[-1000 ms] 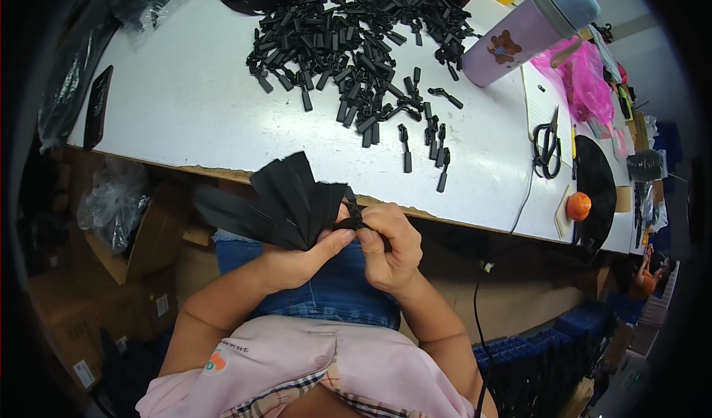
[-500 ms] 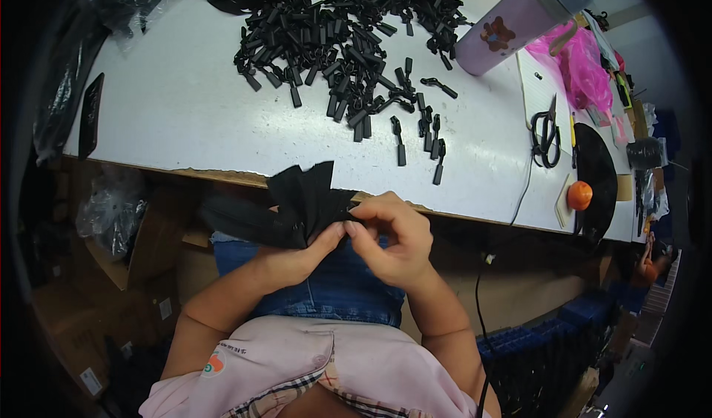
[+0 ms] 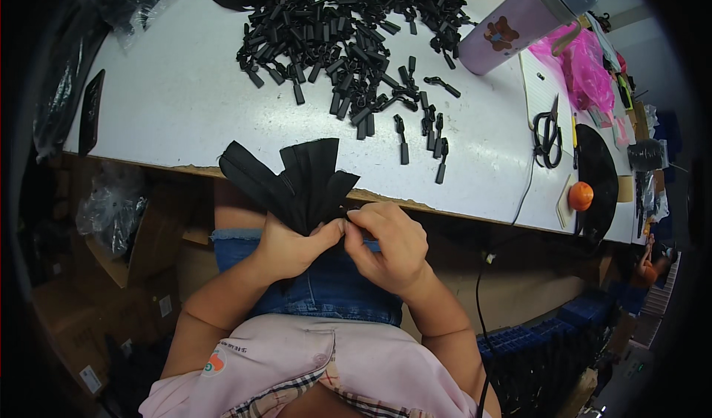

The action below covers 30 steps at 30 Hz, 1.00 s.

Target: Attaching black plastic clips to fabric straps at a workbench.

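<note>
My left hand (image 3: 295, 246) is closed round the lower end of a bundle of black zipper tapes (image 3: 298, 184), whose loose ends fan out up over the table's front edge. Beside it, thumb near thumb, is my right hand (image 3: 391, 244), its fingers pinched together next to the bundle. Whatever is between those fingertips is too small and dark to make out. Beyond my hands, a large heap of black zipper sliders (image 3: 334, 36) with long pulls lies on the white table (image 3: 170, 114). Several sliders (image 3: 403, 140) are scattered toward the near side.
On the right stand a lilac bottle (image 3: 512, 36), black scissors (image 3: 547, 136), an orange fruit (image 3: 581, 195) and a pink plastic bag (image 3: 586, 73). A dark phone-like slab (image 3: 91, 112) lies at the left edge. A cable (image 3: 482, 299) hangs to the right of my lap.
The bundle has swung upward and spread into a wider fan, its left strip now over the table edge. My left hand has turned with it; my right hand stays pinched close by.
</note>
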Each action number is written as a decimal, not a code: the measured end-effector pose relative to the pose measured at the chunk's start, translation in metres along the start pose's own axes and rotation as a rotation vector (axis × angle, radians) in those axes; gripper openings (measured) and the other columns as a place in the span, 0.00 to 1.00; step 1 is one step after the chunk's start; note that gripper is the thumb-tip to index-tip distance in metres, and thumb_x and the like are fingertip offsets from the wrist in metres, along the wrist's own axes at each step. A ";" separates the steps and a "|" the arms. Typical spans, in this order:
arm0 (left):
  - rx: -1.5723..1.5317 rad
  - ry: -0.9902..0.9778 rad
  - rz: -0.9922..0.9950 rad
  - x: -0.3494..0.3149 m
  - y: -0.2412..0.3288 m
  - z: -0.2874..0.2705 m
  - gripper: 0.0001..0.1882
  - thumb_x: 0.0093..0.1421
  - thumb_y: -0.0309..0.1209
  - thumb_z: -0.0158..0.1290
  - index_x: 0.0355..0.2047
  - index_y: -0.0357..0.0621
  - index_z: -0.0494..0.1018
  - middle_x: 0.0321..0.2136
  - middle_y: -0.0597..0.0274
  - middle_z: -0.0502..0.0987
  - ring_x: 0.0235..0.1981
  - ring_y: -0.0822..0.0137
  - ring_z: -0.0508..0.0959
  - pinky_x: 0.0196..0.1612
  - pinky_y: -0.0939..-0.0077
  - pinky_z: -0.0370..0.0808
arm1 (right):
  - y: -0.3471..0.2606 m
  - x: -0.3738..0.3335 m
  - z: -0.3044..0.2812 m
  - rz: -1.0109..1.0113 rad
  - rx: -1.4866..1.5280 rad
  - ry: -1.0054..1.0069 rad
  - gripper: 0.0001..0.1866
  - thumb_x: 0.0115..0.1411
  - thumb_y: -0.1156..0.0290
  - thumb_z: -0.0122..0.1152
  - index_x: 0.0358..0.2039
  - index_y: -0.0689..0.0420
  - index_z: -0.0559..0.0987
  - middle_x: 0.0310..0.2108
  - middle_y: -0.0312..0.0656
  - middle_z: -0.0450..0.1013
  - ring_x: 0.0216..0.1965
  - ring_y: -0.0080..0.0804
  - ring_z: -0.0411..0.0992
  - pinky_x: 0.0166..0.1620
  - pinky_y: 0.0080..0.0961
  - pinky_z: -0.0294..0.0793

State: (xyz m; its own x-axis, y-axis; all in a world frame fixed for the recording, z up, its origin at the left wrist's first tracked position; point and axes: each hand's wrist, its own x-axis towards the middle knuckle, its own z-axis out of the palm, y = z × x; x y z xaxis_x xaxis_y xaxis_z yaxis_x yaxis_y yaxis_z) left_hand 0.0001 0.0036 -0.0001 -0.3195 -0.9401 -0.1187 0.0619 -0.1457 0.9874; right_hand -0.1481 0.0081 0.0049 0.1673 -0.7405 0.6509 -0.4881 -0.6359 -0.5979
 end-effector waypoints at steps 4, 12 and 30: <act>-0.012 -0.017 -0.007 -0.002 -0.003 0.003 0.13 0.49 0.22 0.49 0.37 0.37 0.66 0.30 0.67 0.69 0.30 0.79 0.67 0.33 0.85 0.66 | -0.006 0.005 -0.009 0.211 0.132 -0.093 0.10 0.38 0.84 0.57 0.24 0.63 0.71 0.20 0.41 0.68 0.17 0.22 0.66 0.19 0.13 0.65; 0.018 -0.154 0.028 0.000 0.002 0.000 0.08 0.52 0.25 0.47 0.34 0.39 0.66 0.28 0.67 0.67 0.29 0.78 0.67 0.32 0.85 0.65 | -0.004 0.003 -0.013 0.363 0.367 -0.077 0.08 0.40 0.84 0.56 0.24 0.63 0.71 0.20 0.39 0.68 0.16 0.17 0.64 0.19 0.10 0.64; -0.046 -0.040 0.005 -0.001 -0.001 -0.003 0.07 0.52 0.30 0.49 0.28 0.39 0.67 0.23 0.69 0.67 0.25 0.79 0.66 0.27 0.87 0.63 | -0.006 0.009 -0.009 0.497 0.436 -0.090 0.16 0.41 0.77 0.60 0.33 0.62 0.71 0.22 0.38 0.64 0.13 0.15 0.58 0.16 0.11 0.58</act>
State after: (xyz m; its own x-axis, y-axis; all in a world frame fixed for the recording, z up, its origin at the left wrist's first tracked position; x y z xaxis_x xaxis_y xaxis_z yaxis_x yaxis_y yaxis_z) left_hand 0.0035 0.0034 -0.0013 -0.3565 -0.9280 -0.1084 0.1070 -0.1558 0.9820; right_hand -0.1512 0.0074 0.0183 0.0922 -0.9713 0.2191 -0.1377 -0.2304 -0.9633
